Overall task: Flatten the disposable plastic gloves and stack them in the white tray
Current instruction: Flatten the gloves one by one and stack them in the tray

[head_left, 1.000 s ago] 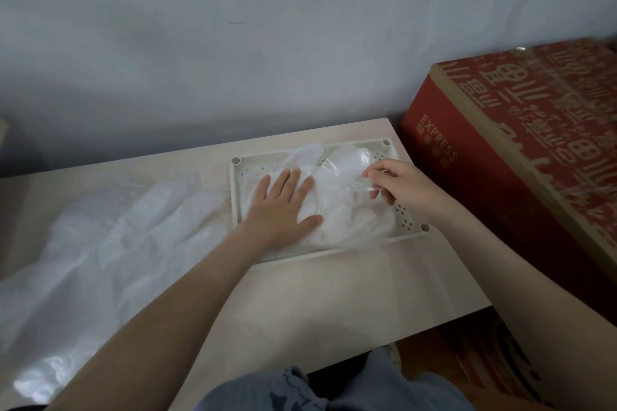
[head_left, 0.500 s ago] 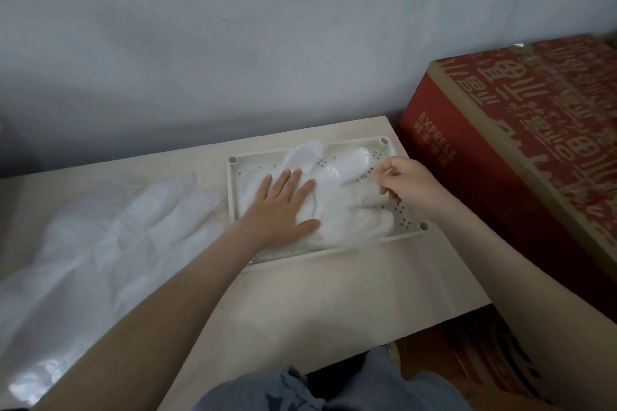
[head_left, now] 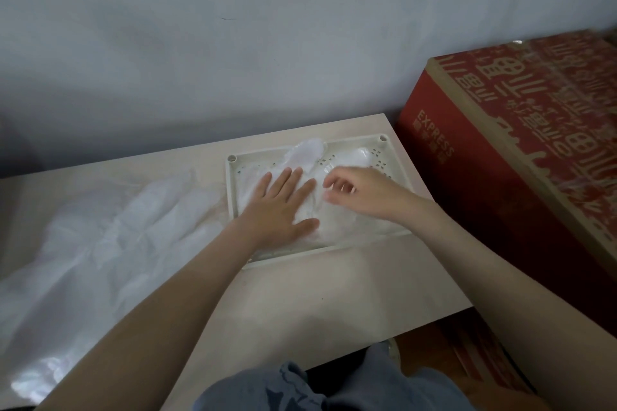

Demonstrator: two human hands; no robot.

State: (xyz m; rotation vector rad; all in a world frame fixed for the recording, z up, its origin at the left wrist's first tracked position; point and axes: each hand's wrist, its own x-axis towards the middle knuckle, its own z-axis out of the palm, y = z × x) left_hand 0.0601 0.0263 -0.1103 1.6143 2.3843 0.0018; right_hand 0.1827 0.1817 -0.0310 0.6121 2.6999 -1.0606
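Beside EXPRESS box (head_left: 494, 183), left hand (head_left: 280, 207) flat on gloves (head_left: 309, 152) in white tray (head_left: 231, 192), right hand (head_left: 365, 193) fingers loosely curled.

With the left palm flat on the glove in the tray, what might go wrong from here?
1. One tip of the glove bulges up at the far rim of the white tray. It may end up puffed or hanging out, so the stack would not lie flat.
2. The left hand presses on thin film. Lifting it may drag the glove up, since the right hand hovers with loosely curled fingers and seems to pin nothing.
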